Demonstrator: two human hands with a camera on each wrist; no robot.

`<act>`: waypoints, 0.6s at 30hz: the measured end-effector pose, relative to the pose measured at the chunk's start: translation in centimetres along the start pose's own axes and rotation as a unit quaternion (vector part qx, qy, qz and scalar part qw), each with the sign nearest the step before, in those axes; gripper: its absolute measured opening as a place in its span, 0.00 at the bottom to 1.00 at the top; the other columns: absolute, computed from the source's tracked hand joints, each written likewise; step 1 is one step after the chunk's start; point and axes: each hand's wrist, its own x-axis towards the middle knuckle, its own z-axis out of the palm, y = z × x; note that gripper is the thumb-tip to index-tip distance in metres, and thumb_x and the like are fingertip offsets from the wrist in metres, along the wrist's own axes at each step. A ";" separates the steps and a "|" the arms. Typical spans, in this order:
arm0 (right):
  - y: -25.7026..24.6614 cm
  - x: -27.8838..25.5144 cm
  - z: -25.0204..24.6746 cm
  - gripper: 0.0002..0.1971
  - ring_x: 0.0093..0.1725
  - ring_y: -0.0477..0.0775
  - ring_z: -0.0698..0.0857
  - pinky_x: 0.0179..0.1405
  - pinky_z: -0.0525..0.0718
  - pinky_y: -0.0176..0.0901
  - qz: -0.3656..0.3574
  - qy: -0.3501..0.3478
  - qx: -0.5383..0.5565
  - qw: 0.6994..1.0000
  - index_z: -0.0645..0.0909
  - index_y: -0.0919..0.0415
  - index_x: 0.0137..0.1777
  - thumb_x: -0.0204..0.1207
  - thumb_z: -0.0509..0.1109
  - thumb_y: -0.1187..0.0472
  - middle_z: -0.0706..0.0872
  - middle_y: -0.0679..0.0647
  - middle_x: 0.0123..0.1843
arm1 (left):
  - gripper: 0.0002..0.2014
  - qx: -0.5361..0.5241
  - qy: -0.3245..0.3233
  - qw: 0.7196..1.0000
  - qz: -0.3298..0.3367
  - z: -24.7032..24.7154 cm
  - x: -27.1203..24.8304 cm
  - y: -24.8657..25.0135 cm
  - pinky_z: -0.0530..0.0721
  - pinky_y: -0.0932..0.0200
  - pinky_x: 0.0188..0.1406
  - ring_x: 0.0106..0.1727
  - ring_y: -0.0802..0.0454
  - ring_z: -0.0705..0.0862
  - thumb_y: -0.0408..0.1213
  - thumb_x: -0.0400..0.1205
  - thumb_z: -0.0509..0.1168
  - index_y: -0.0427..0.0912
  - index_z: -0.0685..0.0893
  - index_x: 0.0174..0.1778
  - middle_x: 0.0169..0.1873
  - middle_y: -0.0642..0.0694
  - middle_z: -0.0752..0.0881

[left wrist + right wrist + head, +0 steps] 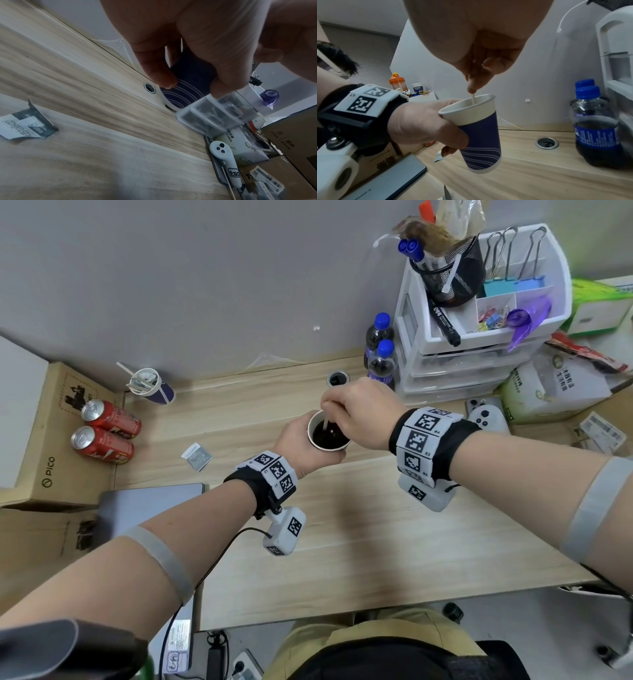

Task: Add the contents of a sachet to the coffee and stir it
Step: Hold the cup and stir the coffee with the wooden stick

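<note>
A blue and white paper cup with dark coffee in it is tilted and lifted a little off the wooden desk. My left hand grips its side. My right hand hovers over the rim and pinches a thin wooden stirrer whose lower end dips into the coffee. A torn sachet lies on the desk left of the cup.
Two red cans and a second paper cup with stirrers stand at the left. Two dark bottles and a white drawer unit stand behind the cup. A grey laptop lies at front left, a white controller at right.
</note>
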 end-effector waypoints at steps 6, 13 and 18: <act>0.7 -0.3 -0.2 0.13 0.41 0.62 0.87 0.45 0.87 0.55 0.036 -0.004 0.041 0.998 0.86 0.53 0.44 0.78 0.59 0.54 0.91 0.55 0.38 | 0.16 -0.006 0.017 1.000 0.004 0.1 0.3 -0.4 0.81 0.68 0.37 0.36 0.65 0.85 0.45 0.63 0.81 0.62 0.80 0.38 0.34 0.60 0.88; 1.7 -0.3 1.2 0.14 0.42 0.60 0.87 0.46 0.87 0.54 0.144 0.054 0.112 0.982 0.85 0.51 0.40 0.76 0.58 0.52 0.90 0.53 0.36 | 0.17 -0.029 0.019 0.999 0.022 0.5 0.6 -1.0 0.88 0.61 0.45 0.42 0.60 0.89 0.42 0.64 0.82 0.58 0.86 0.45 0.40 0.56 0.91; 3.0 -0.8 2.4 0.17 0.34 0.63 0.81 0.36 0.81 0.51 0.232 0.062 0.134 0.961 0.75 0.58 0.28 0.76 0.60 0.51 0.81 0.56 0.28 | 0.23 -0.070 0.008 0.997 0.016 1.2 0.6 -2.0 0.88 0.60 0.53 0.50 0.59 0.91 0.40 0.64 0.83 0.55 0.89 0.55 0.47 0.56 0.93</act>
